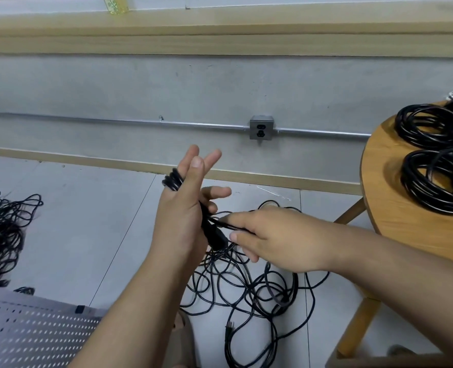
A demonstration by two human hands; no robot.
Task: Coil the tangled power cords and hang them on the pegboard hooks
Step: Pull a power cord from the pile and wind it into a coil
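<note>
The left hand's (183, 208) upper fingers (192, 155) stand straight and spread, pointing up. A few turns of thin black power cord (172, 180) are looped round that hand, and its lower fingers curl against the cord's chunky black plug body (216, 236), so this hand is grasping the cord. Just to its right, the right hand (278, 237) pinches the same cord between thumb and forefinger close beside the plug. The short stretch between the two hands lies roughly level, left to right. From the right hand the free length drops to a loose sprawl of black cord (246, 285) on the tiled floor, directly beneath both hands and nearer the right one. By my judgement, the right hand is the one to feed the next turn up and over the left. Further right, coiled black cords (430, 128) rest on a round wooden table (395, 208). To the far left lies another black tangle (2, 232), and a white perforated pegboard (34, 335) lies low on the left.
</note>
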